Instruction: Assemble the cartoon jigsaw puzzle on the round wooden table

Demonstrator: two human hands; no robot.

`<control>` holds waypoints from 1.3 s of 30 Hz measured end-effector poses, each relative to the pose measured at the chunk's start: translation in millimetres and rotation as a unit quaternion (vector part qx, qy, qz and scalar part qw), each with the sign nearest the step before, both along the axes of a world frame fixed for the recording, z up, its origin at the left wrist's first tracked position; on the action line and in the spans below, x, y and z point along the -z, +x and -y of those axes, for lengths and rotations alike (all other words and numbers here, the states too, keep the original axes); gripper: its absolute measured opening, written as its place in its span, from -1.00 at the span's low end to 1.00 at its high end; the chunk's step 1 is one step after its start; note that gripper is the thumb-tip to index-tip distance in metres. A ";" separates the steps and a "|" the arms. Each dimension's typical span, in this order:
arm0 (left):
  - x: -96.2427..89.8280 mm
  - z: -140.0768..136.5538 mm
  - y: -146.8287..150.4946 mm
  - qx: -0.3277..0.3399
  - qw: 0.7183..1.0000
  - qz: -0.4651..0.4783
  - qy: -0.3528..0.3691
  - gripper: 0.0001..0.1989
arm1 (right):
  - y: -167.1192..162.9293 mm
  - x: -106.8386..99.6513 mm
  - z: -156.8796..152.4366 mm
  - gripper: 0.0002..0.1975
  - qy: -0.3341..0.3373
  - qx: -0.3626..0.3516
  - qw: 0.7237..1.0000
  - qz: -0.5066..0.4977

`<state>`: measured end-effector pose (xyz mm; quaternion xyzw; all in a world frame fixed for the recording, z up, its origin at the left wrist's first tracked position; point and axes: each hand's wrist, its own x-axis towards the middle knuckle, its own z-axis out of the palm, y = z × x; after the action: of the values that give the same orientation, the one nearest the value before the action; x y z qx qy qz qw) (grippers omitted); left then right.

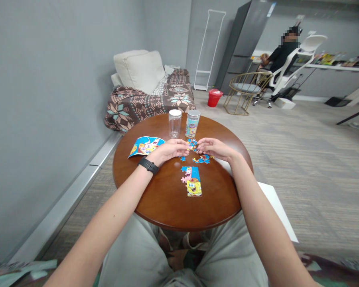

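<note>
1. Nearest the head camera, pale fabric shorts (137, 255) cover the person's knees, tucked under the edge of a round, glossy brown wooden worktop (167, 203).
2. Flat on the wood sits a joined block of puzzle (192, 181), rectangular and printed in bright blue and yellow, just short of both hands.
3. Left hand (170, 150), black band on the wrist, lies palm down with fingers pressed together, tips touching the loose puzzle pieces (199, 153).
4. Right hand (214, 148) mirrors it, fingers close together and curled onto the same small heap of knobbly cardboard pieces; whether either hand pinches one, I cannot tell.
5. Beyond the heap stand a clear plastic jar (175, 123) with a white lid and a printed tin (192, 123), side by side.
6. Left of the hands lies a curling glossy picture sheet (145, 146).
7. Room now: grey walls, a woven grey floor, a sofa (149, 95) under a patterned knitted blanket, a red bucket (215, 97), and a person seated far off in a white chair (299, 56).
</note>
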<state>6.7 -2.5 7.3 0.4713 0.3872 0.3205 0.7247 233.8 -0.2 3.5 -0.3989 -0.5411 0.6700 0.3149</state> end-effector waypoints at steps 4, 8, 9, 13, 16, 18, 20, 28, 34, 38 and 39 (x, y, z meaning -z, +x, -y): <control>0.6 -0.1 -0.5 0.001 1.000 -0.003 0.008 -0.87 | -0.4 -1.0 1.0 -0.75 0.002 0.009 1.000 0.010; 0.8 -0.4 0.0 -0.009 1.000 -0.006 0.003 -0.87 | -0.7 -1.9 1.9 -0.76 0.005 0.011 1.000 -0.001; 0.8 -0.5 0.0 -0.011 1.000 -0.006 0.002 -0.87 | -0.6 -1.9 2.0 -0.75 0.006 0.008 1.000 -0.003; 1.0 -0.7 0.1 -0.016 1.000 -0.001 -0.007 -0.89 | -0.4 -1.1 1.7 -0.73 0.010 0.004 1.000 -0.011; 0.8 -0.4 0.1 -0.014 1.000 -0.003 -0.001 -0.89 | -1.0 -1.0 1.9 -0.77 0.005 0.014 1.000 -0.009; 1.1 -0.4 0.0 -0.013 1.000 -0.005 0.001 -0.89 | -1.3 -1.3 2.1 -0.78 -0.001 0.017 1.000 -0.009; 1.7 -0.7 -0.4 -0.012 1.000 -0.006 0.000 -0.89 | -1.1 -1.6 2.0 -0.75 -0.008 0.011 1.000 -0.013; -0.9 1.3 -2.4 0.013 1.000 -0.015 0.008 -0.81 | 2.4 -0.5 -0.5 -0.66 -0.016 -0.006 1.000 -0.007; -2.9 2.7 -0.7 0.005 1.000 -0.015 -0.010 -0.79 | 0.6 -0.5 0.7 -0.73 -0.007 -0.001 1.000 -0.002; -0.5 1.5 -0.6 0.000 1.000 -0.003 -0.003 -0.79 | 0.0 0.0 0.5 -0.77 -0.006 0.001 1.000 0.001; 0.4 1.0 -0.8 0.000 1.000 0.000 -0.001 -0.79 | 0.1 0.1 0.4 -0.77 -0.007 0.002 1.000 0.001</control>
<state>5.9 -3.5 6.9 0.4705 0.3877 0.3202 0.7251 233.9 -0.6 3.4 -0.4025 -0.5364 0.6726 0.3129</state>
